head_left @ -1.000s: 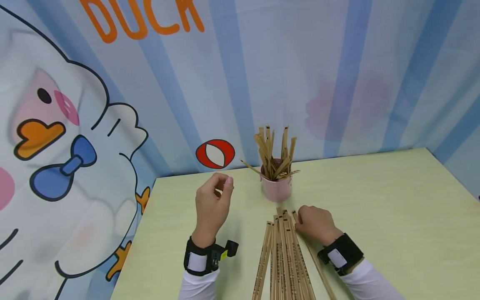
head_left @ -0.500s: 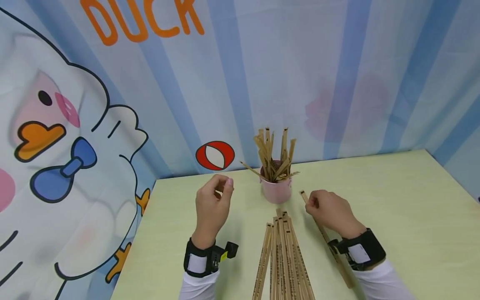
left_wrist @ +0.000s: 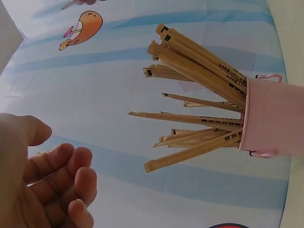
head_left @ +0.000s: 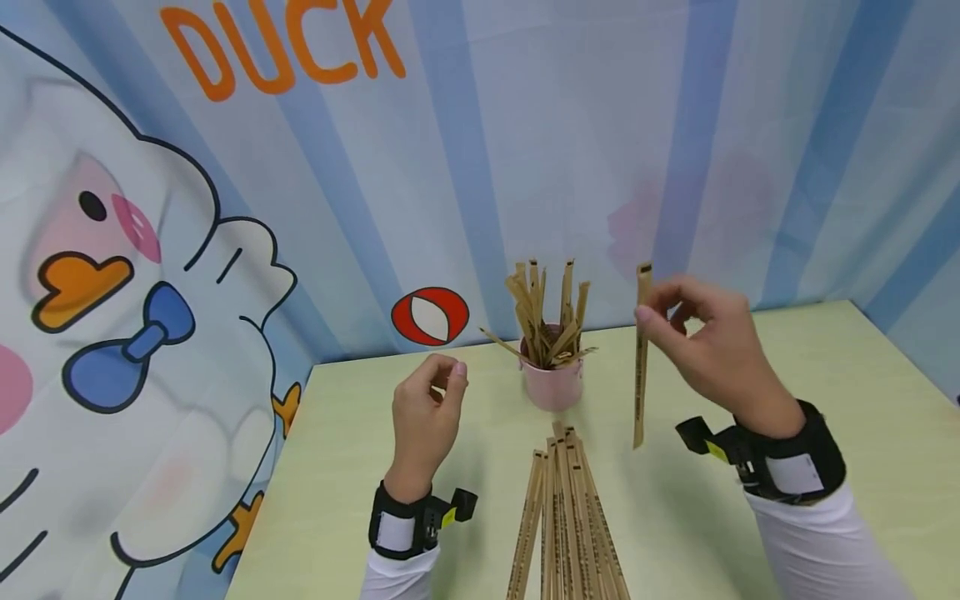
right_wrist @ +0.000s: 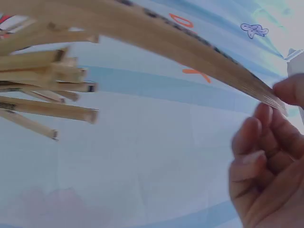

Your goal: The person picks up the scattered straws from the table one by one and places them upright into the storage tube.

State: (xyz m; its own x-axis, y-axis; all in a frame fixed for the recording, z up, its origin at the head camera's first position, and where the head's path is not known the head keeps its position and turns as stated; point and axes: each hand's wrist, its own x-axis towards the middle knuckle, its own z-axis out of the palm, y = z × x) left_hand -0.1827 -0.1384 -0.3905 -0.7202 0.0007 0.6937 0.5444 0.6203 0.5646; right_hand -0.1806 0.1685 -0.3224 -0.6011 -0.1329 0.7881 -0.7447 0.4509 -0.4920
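My right hand (head_left: 712, 346) pinches a brown paper-wrapped straw (head_left: 641, 375) near its upper end and holds it upright in the air, right of the pink bucket (head_left: 553, 390). In the right wrist view the thumb and fingertips grip the end of this straw (right_wrist: 190, 54), which slants across the picture. My left hand (head_left: 426, 412) hovers over the table left of the bucket, fingers loosely curled around nothing. In the left wrist view its fingers (left_wrist: 85, 185) are apart from the bucket (left_wrist: 270, 116). Several wrapped straws (left_wrist: 204, 71) stick out of the bucket at different angles.
A loose pile of wrapped straws (head_left: 566, 525) lies on the pale table (head_left: 787, 400) in front of the bucket, running off the lower picture edge. Behind the table hangs a striped blue cloth (head_left: 570, 125) with a printed duck (head_left: 142, 358).
My right hand has taken a straw from the right side of the pile, lifted it up and to the right, and turned it upright. My left hand has stayed in place.
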